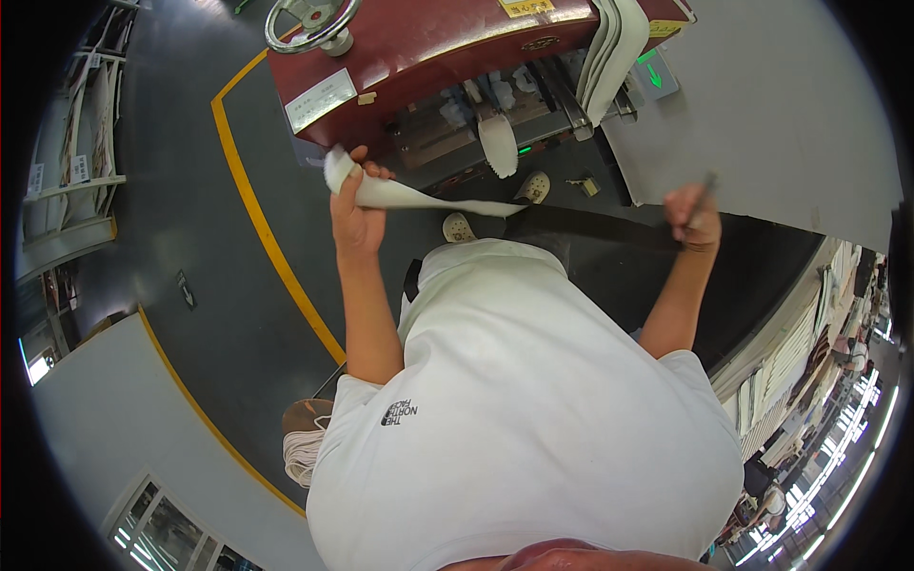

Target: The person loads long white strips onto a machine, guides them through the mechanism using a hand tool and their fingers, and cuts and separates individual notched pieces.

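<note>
My left hand (360, 207) is raised in front of the machine, its fingers closed round one end of a long white strip (405, 196). A rounded, bulging end of the strip sticks up past my thumb. From there it narrows and runs right, across in front of my body, to above my shoes. My right hand (693, 221) is held beside the grey tabletop, closed on a thin dark tool (706, 188); blur hides its kind. Nearest ahead is a dark red machine (428, 52), with another white piece (498, 145) with a jagged end hanging from its front opening.
A metal handwheel (312, 21) tops the machine's left side. White folded lengths (614, 57) hang over its right side, beside the grey tabletop (762, 124). A yellow floor line (257, 205) runs along the left. Coiled white cord (303, 455) lies behind my left arm.
</note>
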Available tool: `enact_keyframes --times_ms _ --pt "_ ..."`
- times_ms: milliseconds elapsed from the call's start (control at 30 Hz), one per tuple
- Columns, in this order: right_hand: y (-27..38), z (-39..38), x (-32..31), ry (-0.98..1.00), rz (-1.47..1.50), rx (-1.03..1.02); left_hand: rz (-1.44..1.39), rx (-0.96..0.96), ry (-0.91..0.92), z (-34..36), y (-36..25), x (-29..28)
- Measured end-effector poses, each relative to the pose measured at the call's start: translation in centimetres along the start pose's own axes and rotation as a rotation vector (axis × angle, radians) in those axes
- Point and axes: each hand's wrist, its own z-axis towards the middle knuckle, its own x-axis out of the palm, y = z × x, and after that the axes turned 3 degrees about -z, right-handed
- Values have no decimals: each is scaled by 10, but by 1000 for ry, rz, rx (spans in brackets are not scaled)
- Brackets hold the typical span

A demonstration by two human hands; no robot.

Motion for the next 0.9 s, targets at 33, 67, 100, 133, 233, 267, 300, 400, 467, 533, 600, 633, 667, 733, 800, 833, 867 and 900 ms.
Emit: enact_keyframes --times_ms 33,67,100,133,233,267,300,400,467,533,600,633,667,733,800,833,867,900 --pt "7 -4 -9 75 51 -98 1 -5 0 -3 -1 -1" --pt "10 -5 -14 150 102 -195 232 -20 27 -6 -1 -2" --pt "0 -3 -14 146 104 -191 463 -35 54 -7 -1 -3" --pt "-17 1 -13 77 -48 -64 662 -62 77 -8 5 0" --pt "-13 22 20 170 -106 276 1002 -79 226 -6 24 27" --pt "-29 13 10 -31 -102 159 998 -100 219 -3 25 22" --pt "-44 -2 -6 -231 -97 42 997 -100 213 -4 24 16" --pt "-19 -54 -76 -356 9 37 771 -38 -65 -7 4 -22" --pt "10 -84 -110 -366 80 -116 647 -28 -198 -20 -17 -59" --pt "30 -105 -115 -482 147 -352 547 -17 -193 -33 -43 -87" --pt "59 -113 -113 -550 140 -420 471 19 -219 -43 -66 -99" --pt "69 -117 -118 -505 145 -454 422 41 -242 -49 -75 -102" --pt "78 -120 -123 -465 150 -490 424 40 -238 -51 -81 -99" --pt "91 -116 -133 -438 1 -253 343 85 -187 -53 -93 -88" --pt "72 -90 -122 -530 -178 -42 323 24 -14 -51 -89 -74" --pt "49 -58 -87 -660 -212 -73 300 -38 156 -49 -83 -63" --pt "45 -25 -37 -527 -272 70 371 -118 314 -43 -71 -40" --pt "24 8 -22 -103 -221 249 446 -204 396 -42 -57 -24"
